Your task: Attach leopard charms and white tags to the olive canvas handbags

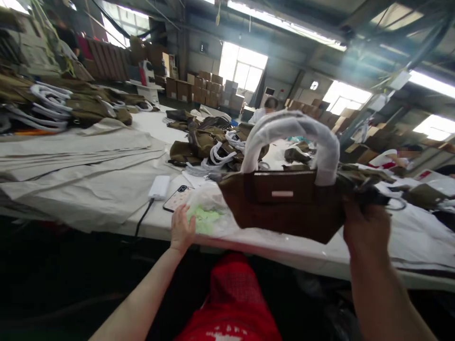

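My right grip (368,227) is closed around the side of the brown handbag (284,203), holding it upright over the table (151,220). My left grip (183,230) holds nothing, arm outstretched, fingers loosely spread beside the phone (173,201).

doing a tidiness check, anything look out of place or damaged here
The phone in a pale patterned case and white rectangular device on the white table look odd, like personal items among olive-brown bags; the device's black cable hangs over the edge. No clear damage.
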Available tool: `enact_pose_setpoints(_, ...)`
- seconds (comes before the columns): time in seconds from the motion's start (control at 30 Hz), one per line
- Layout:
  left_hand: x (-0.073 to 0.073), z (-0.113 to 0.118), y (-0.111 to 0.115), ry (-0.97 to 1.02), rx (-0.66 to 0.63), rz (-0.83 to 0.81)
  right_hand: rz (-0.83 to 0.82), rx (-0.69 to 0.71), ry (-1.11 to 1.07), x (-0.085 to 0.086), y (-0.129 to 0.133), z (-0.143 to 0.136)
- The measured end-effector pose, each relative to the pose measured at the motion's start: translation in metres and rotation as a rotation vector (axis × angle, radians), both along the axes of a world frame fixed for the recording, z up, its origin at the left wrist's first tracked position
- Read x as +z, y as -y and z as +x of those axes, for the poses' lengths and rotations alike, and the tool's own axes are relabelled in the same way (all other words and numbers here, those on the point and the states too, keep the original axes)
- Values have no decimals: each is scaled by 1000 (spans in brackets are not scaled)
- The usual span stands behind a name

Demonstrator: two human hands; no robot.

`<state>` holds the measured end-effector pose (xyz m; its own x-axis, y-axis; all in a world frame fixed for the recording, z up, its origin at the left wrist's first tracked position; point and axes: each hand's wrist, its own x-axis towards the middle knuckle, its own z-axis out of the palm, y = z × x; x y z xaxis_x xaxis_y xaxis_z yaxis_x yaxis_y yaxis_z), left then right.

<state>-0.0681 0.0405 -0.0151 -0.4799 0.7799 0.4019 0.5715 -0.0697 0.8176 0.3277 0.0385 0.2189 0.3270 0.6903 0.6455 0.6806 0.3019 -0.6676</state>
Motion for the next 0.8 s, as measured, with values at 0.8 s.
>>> enact_pose_setpoints(0.8, 81, -13, 99, 270, -1034, -765, -516, 533, -13, -165, 71, -117)
